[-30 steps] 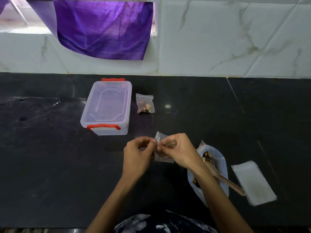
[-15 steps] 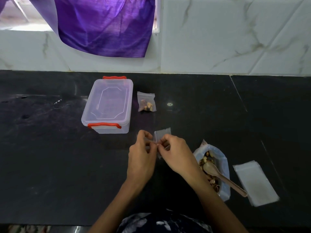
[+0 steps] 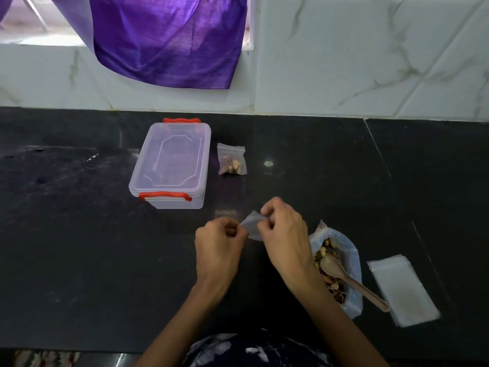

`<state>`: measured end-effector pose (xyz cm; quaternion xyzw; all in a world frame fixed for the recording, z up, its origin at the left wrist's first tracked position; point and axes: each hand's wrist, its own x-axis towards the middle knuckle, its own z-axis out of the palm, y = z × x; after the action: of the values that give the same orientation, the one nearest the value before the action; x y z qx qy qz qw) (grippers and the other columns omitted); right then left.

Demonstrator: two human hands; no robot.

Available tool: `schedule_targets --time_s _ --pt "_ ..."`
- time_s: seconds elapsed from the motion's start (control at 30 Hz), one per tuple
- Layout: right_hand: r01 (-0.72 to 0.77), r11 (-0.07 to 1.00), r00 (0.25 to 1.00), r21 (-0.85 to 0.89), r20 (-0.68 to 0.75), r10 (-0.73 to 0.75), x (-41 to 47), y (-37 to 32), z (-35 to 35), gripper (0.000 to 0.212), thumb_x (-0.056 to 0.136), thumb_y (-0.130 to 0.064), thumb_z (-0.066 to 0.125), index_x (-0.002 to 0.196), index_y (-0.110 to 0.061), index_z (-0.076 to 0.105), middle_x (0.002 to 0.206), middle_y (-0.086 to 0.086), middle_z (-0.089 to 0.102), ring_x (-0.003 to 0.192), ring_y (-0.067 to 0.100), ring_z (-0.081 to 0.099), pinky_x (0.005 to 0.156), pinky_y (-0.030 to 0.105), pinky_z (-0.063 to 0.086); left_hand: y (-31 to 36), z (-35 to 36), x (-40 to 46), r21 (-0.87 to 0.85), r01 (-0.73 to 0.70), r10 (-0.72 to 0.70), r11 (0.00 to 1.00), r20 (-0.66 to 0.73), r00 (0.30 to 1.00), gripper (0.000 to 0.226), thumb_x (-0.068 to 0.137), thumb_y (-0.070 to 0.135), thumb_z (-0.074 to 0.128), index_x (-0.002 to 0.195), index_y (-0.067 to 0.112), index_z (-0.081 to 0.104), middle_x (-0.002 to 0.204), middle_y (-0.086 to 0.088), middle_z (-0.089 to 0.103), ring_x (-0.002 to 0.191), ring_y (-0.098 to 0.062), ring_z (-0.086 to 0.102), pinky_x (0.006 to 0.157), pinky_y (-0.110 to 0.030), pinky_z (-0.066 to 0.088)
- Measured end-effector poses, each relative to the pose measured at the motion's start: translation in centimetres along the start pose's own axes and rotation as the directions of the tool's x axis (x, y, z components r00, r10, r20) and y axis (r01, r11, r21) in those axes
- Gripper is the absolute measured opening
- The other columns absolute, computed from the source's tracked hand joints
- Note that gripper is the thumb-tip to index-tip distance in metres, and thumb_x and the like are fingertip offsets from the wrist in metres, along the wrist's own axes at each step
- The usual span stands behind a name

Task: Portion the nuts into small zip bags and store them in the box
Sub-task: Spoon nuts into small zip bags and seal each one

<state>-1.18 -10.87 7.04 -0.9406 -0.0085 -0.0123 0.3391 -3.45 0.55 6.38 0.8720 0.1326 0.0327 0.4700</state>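
An empty small zip bag (image 3: 252, 227) is pinched between both hands. At 11 o'clock stands the closed clear box (image 3: 170, 165) with red latches; a filled zip bag (image 3: 231, 162) lies flat just right of it. At 4 o'clock, the open nut bag (image 3: 337, 268) holds a spoon (image 3: 352, 280), empty bags (image 3: 403, 290) beside.

Black stone counter (image 3: 79, 260), white marble-tiled wall (image 3: 370, 54), purple curtain (image 3: 169, 41)

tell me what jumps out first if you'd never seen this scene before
The eye goes to the two hands at the centre, the left hand and right hand pinching a small empty zip bag between them above the black counter. Behind them stand a clear lidded box with red clips and one filled bag beside it. At right lies an open bag of nuts with a spoon in it.
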Motion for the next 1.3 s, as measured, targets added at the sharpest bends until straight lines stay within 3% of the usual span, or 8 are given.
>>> schedule_targets --time_s 0.17,0.3,0.5,0.67,0.77,0.93,1.07,1.3 --pt "0.11 0.992 0.992 -0.062 0.072 -0.106 -0.3 -0.1 -0.5 0.017 0.091 -0.009 0.052 0.081 -0.02 0.06 0.109 -0.006 0.049 0.089 0.01 0.054 0.073 0.025 0.046 0.9 -0.1 0.1 0.078 -0.035 0.035 0.996 0.0 0.999 0.003 0.085 0.018 0.068 0.085 0.015 0.07 0.076 0.008 0.066 0.066 0.002 0.062 0.06 -0.009 0.049" --pt "0.084 0.985 0.982 -0.149 0.18 -0.057 -0.2 -0.3 -0.3 0.031 0.096 -0.012 0.045 0.122 -0.021 0.06 0.143 -0.007 0.035 0.117 0.015 0.05 0.091 0.028 0.046 0.9 -0.2 0.1 0.122 -0.105 0.108 0.987 -0.02 0.994 0.007 0.085 0.019 0.067 0.089 0.014 0.07 0.073 0.012 0.061 0.063 0.005 0.058 0.056 -0.005 0.044" --pt "-0.076 0.987 0.968 0.144 0.246 0.039 0.2 0.0 -0.7 0.016 0.093 -0.019 0.055 0.103 -0.021 0.067 0.092 -0.014 0.061 0.083 0.0 0.057 0.069 0.011 0.045 0.1 -0.3 -0.2 -0.07 -0.327 0.328 0.942 0.005 0.945 0.017 0.085 0.023 0.063 0.101 0.019 0.068 0.092 0.011 0.068 0.082 0.004 0.064 0.073 -0.006 0.049" --pt "-0.32 0.765 0.907 0.559 0.414 0.077 0.3 1.0 -1.6 0.011 0.088 -0.013 0.062 0.09 -0.009 0.072 0.085 -0.003 0.07 0.073 0.005 0.067 0.062 0.018 0.056 -1.0 -1.8 1.9 0.052 -0.283 0.252 0.958 0.319 0.914 0.091 0.077 0.017 0.072 0.139 0.047 0.012 0.152 0.014 0.019 0.142 -0.006 0.013 0.116 -0.033 0.019" --pt "-0.324 0.739 0.898 0.591 0.437 0.044 0.3 1.3 -2.0 0.01 0.084 -0.004 0.065 0.085 -0.013 0.071 0.083 -0.004 0.069 0.072 0.005 0.067 0.062 0.016 0.055 -0.9 -2.6 3.0 0.309 -0.34 0.119 0.888 0.56 0.82 0.121 0.07 0.022 0.08 0.137 0.048 -0.018 0.157 0.015 -0.012 0.144 -0.011 -0.017 0.115 -0.048 -0.007" --pt "-0.24 0.795 0.867 0.557 0.491 -0.082 0.4 1.7 -2.6 0.033 0.073 0.005 0.073 0.093 -0.022 0.07 0.093 -0.002 0.071 0.087 0.012 0.069 0.075 0.023 0.056 -1.0 -2.1 3.7 0.302 -0.479 0.204 0.824 0.632 0.748 0.108 0.069 0.032 0.081 0.147 0.041 0.006 0.155 0.011 0.019 0.145 -0.007 0.003 0.116 -0.05 -0.009" --pt "-0.177 0.872 0.842 0.455 0.53 -0.106 0.5 2.1 -3.1 0.05 0.077 0.004 0.071 0.103 -0.038 0.065 0.105 -0.005 0.068 0.091 0.013 0.069 0.083 0.03 0.057 -1.3 -1.8 4.1 0.267 -0.509 0.268 0.818 0.607 0.748 0.072 0.072 0.026 0.079 0.134 0.032 0.042 0.129 0.009 0.053 0.118 -0.008 0.046 0.111 -0.041 0.03" --pt "0.006 0.994 0.937 0.11 0.347 -0.044 0.5 1.7 -4.1 0.022 0.081 0.0 0.065 0.08 -0.022 0.067 0.112 -0.007 0.058 0.087 0.012 0.065 0.078 0.03 0.056 -3.1 -1.1 3.7 0.295 -0.525 0.335 0.798 0.507 0.794 0.064 0.076 0.028 0.075 0.13 0.033 0.043 0.128 0.013 0.047 0.108 0.0 0.033 0.102 -0.028 0.03"
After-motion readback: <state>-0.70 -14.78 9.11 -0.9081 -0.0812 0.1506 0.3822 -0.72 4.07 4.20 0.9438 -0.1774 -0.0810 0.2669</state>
